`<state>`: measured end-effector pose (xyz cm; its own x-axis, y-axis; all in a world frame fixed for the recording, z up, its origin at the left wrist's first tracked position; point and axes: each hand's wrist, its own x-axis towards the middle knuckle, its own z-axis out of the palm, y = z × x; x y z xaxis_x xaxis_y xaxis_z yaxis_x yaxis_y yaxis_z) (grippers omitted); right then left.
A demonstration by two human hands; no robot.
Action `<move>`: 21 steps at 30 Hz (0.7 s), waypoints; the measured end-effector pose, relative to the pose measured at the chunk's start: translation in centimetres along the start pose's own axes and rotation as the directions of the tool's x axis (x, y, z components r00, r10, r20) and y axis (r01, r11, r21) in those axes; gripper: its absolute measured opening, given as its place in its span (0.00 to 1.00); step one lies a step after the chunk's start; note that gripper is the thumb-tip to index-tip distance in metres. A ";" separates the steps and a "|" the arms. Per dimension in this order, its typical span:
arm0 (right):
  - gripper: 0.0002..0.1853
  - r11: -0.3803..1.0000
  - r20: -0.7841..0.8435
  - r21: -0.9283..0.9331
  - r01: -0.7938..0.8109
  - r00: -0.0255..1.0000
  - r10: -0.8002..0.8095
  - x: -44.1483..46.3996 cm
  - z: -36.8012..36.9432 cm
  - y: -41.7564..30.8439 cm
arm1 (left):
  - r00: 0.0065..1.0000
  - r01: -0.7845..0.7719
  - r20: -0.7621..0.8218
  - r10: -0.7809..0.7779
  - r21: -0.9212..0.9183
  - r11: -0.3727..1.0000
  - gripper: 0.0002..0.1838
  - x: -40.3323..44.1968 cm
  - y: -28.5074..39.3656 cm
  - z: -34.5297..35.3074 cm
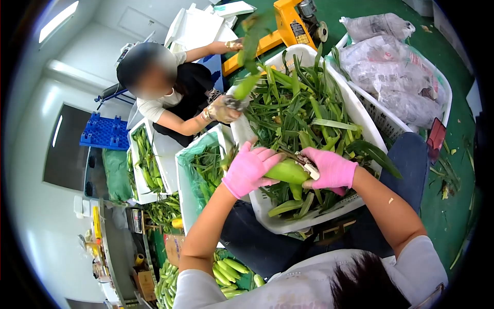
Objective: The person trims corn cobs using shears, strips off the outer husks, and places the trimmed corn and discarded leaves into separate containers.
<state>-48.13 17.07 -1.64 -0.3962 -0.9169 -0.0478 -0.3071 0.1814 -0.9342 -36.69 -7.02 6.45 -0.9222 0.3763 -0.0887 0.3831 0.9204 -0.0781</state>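
Observation:
My left hand (252, 169), in a pink glove, is closed around one end of a green ear of corn (288, 172) in its husk. At the ear's other end is my right hand (329, 169), also pink-gloved. It grips a small tool with a white part (312, 171); its exact kind is hard to make out. Both hands are above a large white crate (296, 224) filled with loose green corn leaves and husks (293, 110).
Across the crate, a co-worker (177, 98) in gloves handles a blurred leafy ear (248, 85). A white crate of plastic-wrapped bundles (391, 72) stands at right. Green-lined crate (198, 154) adjoins on the left. Ears of corn (226, 273) lie below. A yellow pallet jack (290, 23) is behind.

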 end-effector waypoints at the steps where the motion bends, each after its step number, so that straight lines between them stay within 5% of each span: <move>1: 0.41 0.998 0.017 0.060 -0.024 1.000 0.023 0.1 0.6 0.5 | 1.000 -0.026 -0.016 0.026 0.016 1.000 0.38 0.3 0.3 -0.7; 4: 0.39 0.972 -0.163 0.232 0.036 0.987 0.003 0.0 1.8 0.7 | 0.968 0.172 -0.192 -0.161 0.045 0.984 0.41 -0.1 2.1 -1.1; 6: 0.37 0.952 -0.220 0.305 0.028 0.975 0.042 -0.3 1.9 -0.2 | 0.800 0.356 -0.446 -0.402 -0.187 0.916 0.46 -1.0 4.2 1.5; 8: 0.36 0.935 -0.300 0.348 0.073 0.953 0.038 -0.2 2.9 -0.5 | 0.321 0.114 -0.499 -0.805 -0.823 0.556 0.44 -0.9 7.4 6.0; 9: 0.34 0.958 -0.316 0.279 0.069 0.948 0.024 -0.4 3.1 -0.7 | 0.256 -0.153 -0.304 -0.918 -0.950 0.272 0.39 0.3 8.9 5.7; 10: 0.33 0.971 -0.308 0.237 0.026 0.950 0.050 -0.9 3.0 -1.7 | 0.273 -0.279 0.080 -0.959 -0.947 -0.159 0.34 0.2 9.3 5.7; 12: 0.28 0.988 -0.244 0.142 0.052 0.970 -0.016 -1.2 3.2 -1.5 | 0.276 -0.475 0.212 -0.938 -0.818 -0.325 0.24 0.6 7.9 7.7; 15: 0.24 0.935 -0.122 0.355 -0.019 0.990 0.067 -1.6 3.3 -0.8 | 0.448 -0.552 0.385 -0.807 -0.591 -0.588 0.24 0.3 6.8 8.0; 17: 0.23 0.856 -0.256 0.515 0.041 0.961 0.108 -1.3 3.4 -0.6 | 0.559 -0.664 0.362 -0.746 -0.344 -0.664 0.27 -0.5 6.4 9.4; 18: 0.24 0.841 -0.341 0.535 0.079 0.931 0.129 -1.0 3.3 0.0 | 0.713 -0.686 0.128 -0.690 -0.081 -0.723 0.30 -1.5 6.4 11.4; 19: 0.27 0.924 -0.368 0.382 -0.025 0.913 0.177 -0.7 1.7 -0.4 | 0.703 -0.670 0.202 -0.682 -0.132 -0.730 0.31 -0.9 6.5 9.2; 21: 0.35 0.944 -0.490 -0.239 -0.229 0.868 0.086 -0.7 -0.8 -0.2 | 0.708 -0.641 0.280 -0.648 -0.130 -0.757 0.32 -1.1 6.2 7.9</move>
<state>-48.51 17.93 -1.18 -0.7940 -0.6057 0.0513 -0.4061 0.4657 -0.7862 -32.93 -2.53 -1.78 -0.8869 -0.3597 -0.2900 0.2944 -0.9237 0.2452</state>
